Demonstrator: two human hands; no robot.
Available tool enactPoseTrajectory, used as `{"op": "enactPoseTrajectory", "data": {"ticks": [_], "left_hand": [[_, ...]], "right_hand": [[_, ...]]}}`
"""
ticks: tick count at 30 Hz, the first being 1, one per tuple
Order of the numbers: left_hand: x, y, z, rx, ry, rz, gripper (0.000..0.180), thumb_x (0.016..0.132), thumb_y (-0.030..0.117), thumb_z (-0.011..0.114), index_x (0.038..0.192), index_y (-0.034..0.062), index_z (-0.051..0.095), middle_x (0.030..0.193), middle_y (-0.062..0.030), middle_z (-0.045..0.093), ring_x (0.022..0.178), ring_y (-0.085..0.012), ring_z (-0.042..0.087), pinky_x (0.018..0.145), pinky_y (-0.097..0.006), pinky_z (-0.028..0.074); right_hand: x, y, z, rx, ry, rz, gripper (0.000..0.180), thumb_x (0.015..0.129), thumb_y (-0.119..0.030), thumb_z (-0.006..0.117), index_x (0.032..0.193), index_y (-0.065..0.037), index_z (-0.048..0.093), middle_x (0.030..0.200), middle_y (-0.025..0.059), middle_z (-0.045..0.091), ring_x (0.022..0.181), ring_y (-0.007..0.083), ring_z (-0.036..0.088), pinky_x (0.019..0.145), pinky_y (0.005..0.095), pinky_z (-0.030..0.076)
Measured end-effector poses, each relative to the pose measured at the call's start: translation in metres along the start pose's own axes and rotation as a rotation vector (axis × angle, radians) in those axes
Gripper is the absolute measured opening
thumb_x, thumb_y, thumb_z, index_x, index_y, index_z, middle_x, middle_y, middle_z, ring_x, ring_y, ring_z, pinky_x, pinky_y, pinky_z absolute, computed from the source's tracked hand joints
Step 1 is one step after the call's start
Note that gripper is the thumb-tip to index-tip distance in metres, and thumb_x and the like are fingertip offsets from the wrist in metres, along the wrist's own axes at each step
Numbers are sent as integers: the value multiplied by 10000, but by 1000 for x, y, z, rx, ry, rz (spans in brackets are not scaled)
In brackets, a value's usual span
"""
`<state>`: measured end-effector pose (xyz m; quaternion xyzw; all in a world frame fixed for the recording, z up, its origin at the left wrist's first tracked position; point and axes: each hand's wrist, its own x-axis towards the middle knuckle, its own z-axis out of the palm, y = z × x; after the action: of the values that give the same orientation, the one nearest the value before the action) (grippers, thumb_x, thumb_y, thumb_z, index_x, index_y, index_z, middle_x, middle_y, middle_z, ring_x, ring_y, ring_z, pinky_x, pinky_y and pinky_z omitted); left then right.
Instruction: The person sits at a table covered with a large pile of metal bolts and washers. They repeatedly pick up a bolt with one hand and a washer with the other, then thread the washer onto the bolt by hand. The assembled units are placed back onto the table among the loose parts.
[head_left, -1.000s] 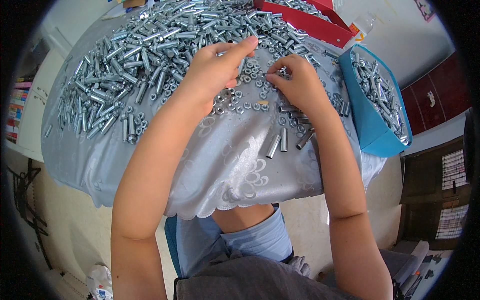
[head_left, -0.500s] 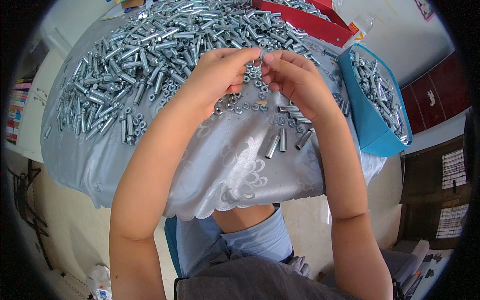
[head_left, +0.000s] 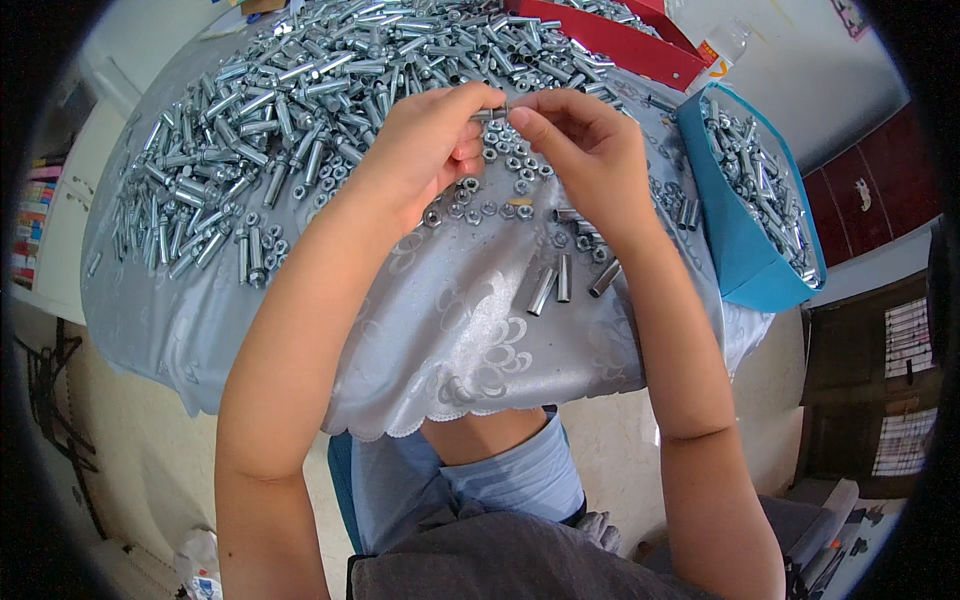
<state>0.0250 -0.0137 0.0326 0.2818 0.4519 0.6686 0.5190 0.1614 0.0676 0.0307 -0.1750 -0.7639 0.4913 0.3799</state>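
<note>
Over the table's middle, both of my hands meet at the fingertips. My left hand [head_left: 420,150] is closed round a small shiny metal bolt [head_left: 488,115], most of it hidden by the fingers. My right hand [head_left: 592,150] pinches a thin washer [head_left: 507,112], seen nearly edge-on at the bolt's end. Loose hex nuts [head_left: 489,208] lie on the cloth below and between the hands. Several plain metal sleeves [head_left: 542,291] rest under the right wrist. Beyond the hands spreads a large heap of sleeve anchors [head_left: 330,90].
A blue bin [head_left: 745,240] full of anchors stands at the table's right edge. At the back right is a red box [head_left: 640,50] with metal parts, beside a clear plastic bottle [head_left: 722,50]. A silvery patterned cloth [head_left: 450,330] covers the table.
The washer in my right hand has turned edge-on and come to the bolt's end. Both hands have shifted slightly left, and more of the bolt shows at my left fingertips.
</note>
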Motion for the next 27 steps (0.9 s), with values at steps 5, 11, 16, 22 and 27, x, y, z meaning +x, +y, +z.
{"op": "enactPoseTrajectory", "data": {"ticks": [5, 11, 16, 22, 27], "left_hand": [[-2, 0, 8, 23, -16, -19, 228, 834, 253, 604, 688, 118, 493, 560, 70, 371, 503, -43, 346, 481, -211, 312], [-2, -2, 0, 44, -123, -22, 229, 845, 284, 598, 736, 99, 520, 566, 77, 352, 509, -34, 331, 481, -195, 301], [-5, 4, 7, 5, -57, -30, 262, 841, 280, 595, 834, 31, 513, 547, 73, 318, 488, -35, 303, 478, -195, 293], [-2, 9, 4, -145, 10, 77, 280, 838, 247, 586, 875, -15, 495, 536, 67, 295, 485, -37, 287, 471, -202, 282], [-2, 7, 5, -99, 19, 56, 280, 836, 253, 591, 874, -11, 505, 535, 66, 299, 488, -39, 292, 472, -206, 285]], "right_hand": [[-1, 3, 3, -121, 36, -146, 175, 791, -139, 666, 896, -3, 630, 730, 28, 621, 665, 72, 544, 602, 210, 435], [3, 5, -5, -173, 39, -130, 189, 780, -178, 678, 895, -31, 655, 756, 33, 624, 685, 86, 551, 611, 220, 425], [11, 12, -15, -121, 111, -157, 202, 766, -196, 682, 903, -48, 675, 813, 56, 611, 700, 107, 552, 623, 236, 427], [12, 33, -23, -700, 29, -220, 160, 729, -160, 663, 865, -81, 691, 842, 114, 597, 767, 257, 573, 693, 328, 456], [14, 39, -18, -864, -8, -196, 174, 719, -214, 661, 825, -80, 695, 846, 123, 603, 825, 305, 566, 740, 380, 455]]}}
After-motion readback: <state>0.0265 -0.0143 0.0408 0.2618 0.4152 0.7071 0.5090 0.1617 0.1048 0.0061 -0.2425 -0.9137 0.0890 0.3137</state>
